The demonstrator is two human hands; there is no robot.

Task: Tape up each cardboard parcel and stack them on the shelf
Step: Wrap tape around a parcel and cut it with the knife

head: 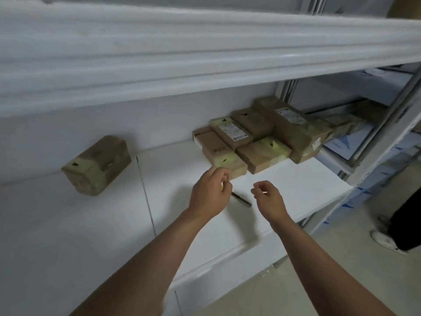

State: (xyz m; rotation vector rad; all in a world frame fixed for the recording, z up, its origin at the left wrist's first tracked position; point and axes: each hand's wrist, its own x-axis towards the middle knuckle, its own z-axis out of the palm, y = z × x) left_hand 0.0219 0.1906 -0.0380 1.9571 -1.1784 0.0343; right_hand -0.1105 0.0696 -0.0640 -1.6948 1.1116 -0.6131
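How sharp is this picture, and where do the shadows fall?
Head view: the upper shelf edge is smeared by blur and bowed by the wide lens; the parcels are soft; the hands cast a faint shadow on the white shelf beneath.

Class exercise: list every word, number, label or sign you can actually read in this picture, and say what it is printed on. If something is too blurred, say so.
No text here can be read with certainty.
White label on the upper stacked parcel: too blurred.
White label on the long parcel: too blurred.
Dark print on the front parcel: illegible.
Blue graphic on the white cartons at right: no legible words.
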